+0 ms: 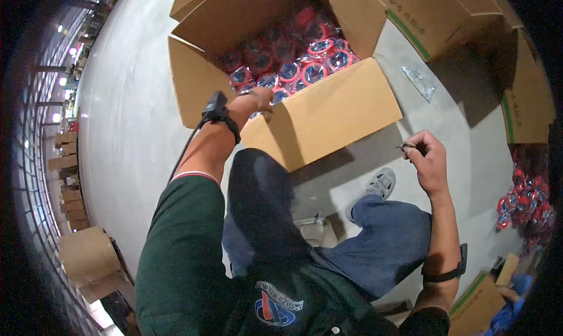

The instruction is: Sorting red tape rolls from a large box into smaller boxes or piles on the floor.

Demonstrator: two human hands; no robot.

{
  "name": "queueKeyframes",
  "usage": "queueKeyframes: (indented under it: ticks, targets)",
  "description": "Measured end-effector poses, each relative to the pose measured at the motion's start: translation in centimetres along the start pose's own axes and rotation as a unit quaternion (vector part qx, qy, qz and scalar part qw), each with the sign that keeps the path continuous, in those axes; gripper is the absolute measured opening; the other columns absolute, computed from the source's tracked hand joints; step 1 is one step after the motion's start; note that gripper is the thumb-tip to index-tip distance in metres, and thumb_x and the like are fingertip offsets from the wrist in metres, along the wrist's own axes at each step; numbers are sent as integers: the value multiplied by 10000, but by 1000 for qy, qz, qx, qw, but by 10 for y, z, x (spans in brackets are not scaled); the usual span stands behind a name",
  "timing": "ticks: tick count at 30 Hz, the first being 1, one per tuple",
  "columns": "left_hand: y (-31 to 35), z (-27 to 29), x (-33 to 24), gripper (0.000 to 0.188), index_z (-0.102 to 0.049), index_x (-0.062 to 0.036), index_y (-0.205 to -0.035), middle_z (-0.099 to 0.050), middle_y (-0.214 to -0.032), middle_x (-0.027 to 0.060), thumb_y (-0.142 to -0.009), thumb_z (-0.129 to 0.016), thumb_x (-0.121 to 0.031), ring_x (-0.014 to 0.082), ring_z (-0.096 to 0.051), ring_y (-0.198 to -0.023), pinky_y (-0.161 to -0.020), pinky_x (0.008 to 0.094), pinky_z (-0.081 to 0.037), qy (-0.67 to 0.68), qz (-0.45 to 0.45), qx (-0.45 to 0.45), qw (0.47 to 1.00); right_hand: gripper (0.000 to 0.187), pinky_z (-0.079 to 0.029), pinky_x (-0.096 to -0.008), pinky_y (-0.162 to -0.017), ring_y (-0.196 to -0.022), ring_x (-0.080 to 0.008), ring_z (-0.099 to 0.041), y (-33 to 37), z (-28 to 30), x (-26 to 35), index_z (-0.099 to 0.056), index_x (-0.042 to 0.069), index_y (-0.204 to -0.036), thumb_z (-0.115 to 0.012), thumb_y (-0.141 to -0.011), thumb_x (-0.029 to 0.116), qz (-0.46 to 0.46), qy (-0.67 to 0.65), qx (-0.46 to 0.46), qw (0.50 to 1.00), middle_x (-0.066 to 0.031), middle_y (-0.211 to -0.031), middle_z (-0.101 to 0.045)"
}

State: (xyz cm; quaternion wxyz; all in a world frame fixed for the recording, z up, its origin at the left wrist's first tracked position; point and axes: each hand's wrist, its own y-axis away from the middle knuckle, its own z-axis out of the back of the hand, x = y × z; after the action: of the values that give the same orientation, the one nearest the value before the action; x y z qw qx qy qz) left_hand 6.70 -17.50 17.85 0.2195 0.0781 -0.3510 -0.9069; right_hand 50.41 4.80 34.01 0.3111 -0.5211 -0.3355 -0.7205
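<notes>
My left hand [263,99] is at the near left corner of an open cardboard box [328,116], with its fingers curled over the rim. Part of that hand's grip is hidden from view. Inside the box lie several red ring-shaped items with dark blue centres, such as this one [314,73], wrapped in clear plastic. Out to the right, apart from the box, my right hand [428,160] is closed in a pinch. Between its fingertips is a small dark thing [406,146] with a thin pointed tip, too small to name.
A clear plastic bag [420,83] lies on the floor right of the box. More cardboard boxes [404,13] stand at the far right. A pile of red wrapped items [525,201] sits at the right edge. A person's blue sleeve [510,312] shows lower right.
</notes>
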Motion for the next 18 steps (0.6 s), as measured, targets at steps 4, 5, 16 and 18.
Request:
queueKeyframes:
  ticks: [4, 5, 16, 18]
  targets:
    - [-3, -28, -71, 698, -551, -47, -1130, -631, -1063, 175, -607, -791, -442, 329, -619, -959, -777, 445, -502, 34, 6, -63, 997, 64, -434, -235, -596, -641, -80, -530, 22, 31, -23, -548, 5, -791, -591, -782, 51, -33, 10, -61, 998, -20, -691, -565]
    - [0, -46, -58, 665, -562, -35, -1099, -643, -1012, 190, -607, -791, -420, 347, -624, -943, -798, 436, -505, 102, -1, -84, 991, 63, -433, -233, -588, -636, -79, -529, 23, 33, -20, -550, 7, -795, -595, -779, 48, -18, -13, -69, 997, -19, -689, -565]
    - [19, -40, -52, 384, -583, -59, -1063, -638, -1024, 210, -723, -683, -206, 370, -615, -977, -823, 457, -498, 135, 177, -136, 965, 51, -434, -231, -564, -629, -87, -546, 48, 69, -44, -563, 39, -800, -602, -800, 71, -84, 53, -147, 984, -23, -701, -578]
    - [29, -53, -46, 318, -585, -72, -1006, -641, -964, 201, -734, -678, -207, 365, -621, -932, -794, 458, -497, 128, 163, -150, 967, 50, -428, -231, -555, -628, -90, -547, 51, 76, -58, -556, 47, -800, -596, -811, 76, -116, 54, -193, 973, -22, -710, -579]
